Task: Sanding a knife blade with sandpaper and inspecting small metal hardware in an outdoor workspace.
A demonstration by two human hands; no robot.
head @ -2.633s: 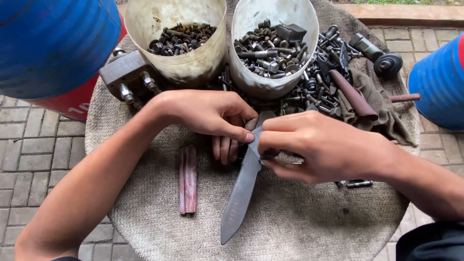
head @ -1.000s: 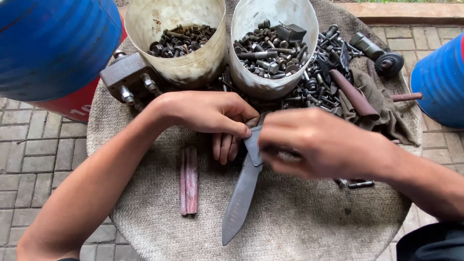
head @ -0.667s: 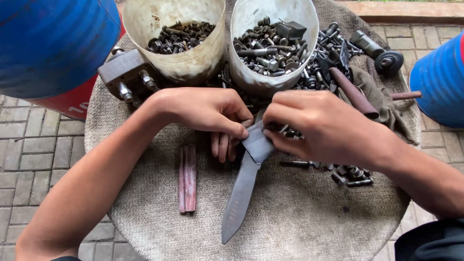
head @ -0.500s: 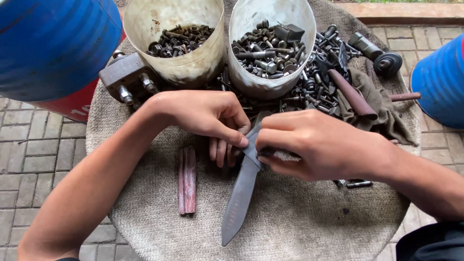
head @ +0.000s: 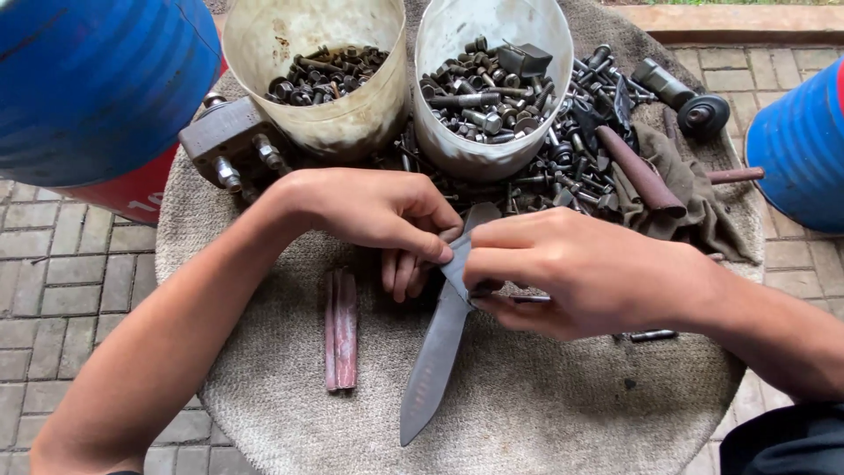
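Cloth-covered round table (head: 527,422), left hand (head: 374,207) and right hand (head: 571,268) pinching knife blade (head: 435,352), bolt tubs (head: 492,88) behind

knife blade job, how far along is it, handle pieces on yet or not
Not yet. Looks done: nothing fastened that shows. In hand: both the left hand and the right hand pinch the bare tang end of the knife blade, its tip resting on the cloth-covered table. Left: the two reddish wooden handle pieces lie apart beside the blade, untouched.
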